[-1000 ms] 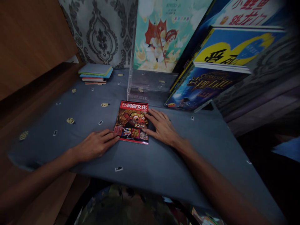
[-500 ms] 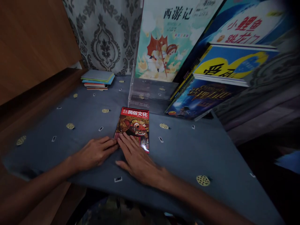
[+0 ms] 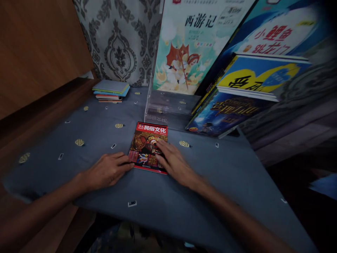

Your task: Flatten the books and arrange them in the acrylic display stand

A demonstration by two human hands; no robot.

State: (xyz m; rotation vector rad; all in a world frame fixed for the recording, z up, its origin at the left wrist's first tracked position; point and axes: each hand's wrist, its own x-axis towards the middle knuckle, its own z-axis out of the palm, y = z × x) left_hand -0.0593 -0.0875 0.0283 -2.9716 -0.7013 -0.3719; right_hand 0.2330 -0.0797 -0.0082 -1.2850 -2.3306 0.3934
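Note:
A red magazine (image 3: 147,138) with a mask on its cover lies flat on the blue-grey tablecloth (image 3: 100,130). My left hand (image 3: 107,170) rests flat on the cloth, fingers stretched out, its tips touching the magazine's lower left corner. My right hand (image 3: 175,163) lies flat on the magazine's lower right part, fingers extended across the cover. Neither hand holds anything.
A small stack of thin books (image 3: 110,90) sits at the back left. A clear acrylic stand (image 3: 168,105) holds large picture books (image 3: 189,45) behind the magazine; more books (image 3: 252,77) lean at the right. A patterned curtain (image 3: 118,38) and a wooden wall (image 3: 34,45) close the back and left.
My right hand slid from the magazine's right edge to its lower left half a second ago, then back onto the lower right part. The left hand has stayed put.

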